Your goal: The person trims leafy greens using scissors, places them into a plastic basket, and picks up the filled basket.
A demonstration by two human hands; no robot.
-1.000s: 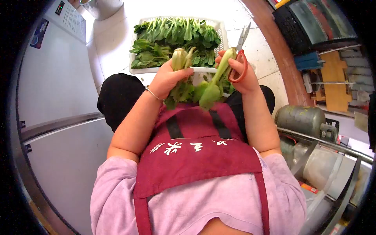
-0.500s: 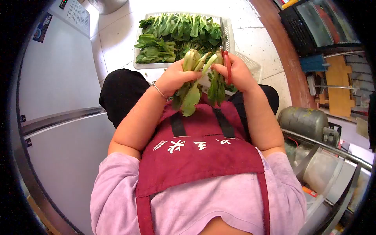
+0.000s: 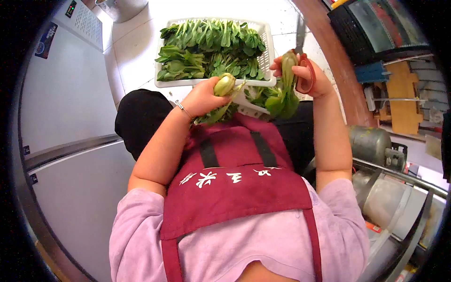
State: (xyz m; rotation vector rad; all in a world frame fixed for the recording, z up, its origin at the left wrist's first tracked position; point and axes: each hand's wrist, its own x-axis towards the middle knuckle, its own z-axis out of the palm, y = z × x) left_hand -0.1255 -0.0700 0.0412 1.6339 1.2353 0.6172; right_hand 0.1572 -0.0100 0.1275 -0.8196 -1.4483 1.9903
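My left hand (image 3: 205, 97) is closed round a bunch of leafy greens (image 3: 224, 84), its pale stem end pointing up. Off to the right, my right hand (image 3: 312, 77) grips another bunch of greens (image 3: 284, 94), leaves hanging down. Red-handled scissors (image 3: 305, 75) hang on the same hand, blades pointing away from me. Beyond both hands stands a white basket (image 3: 268, 47) with rows of greens (image 3: 216, 35) in it. A second white container (image 3: 244, 102), partly hidden, lies nearer to me with more greens at its right side.
A white appliance (image 3: 70, 94) fills the left side. At the back left is a metal pot (image 3: 122, 9) on the tiled floor. On the right are a gas cylinder (image 3: 371, 143), a metal rack rail (image 3: 399, 178) and a black-framed case (image 3: 357, 33).
My right hand has moved right, away from my left hand, with a bunch of greens and the scissors. My left hand has shifted slightly left and down, its bunch now tilted.
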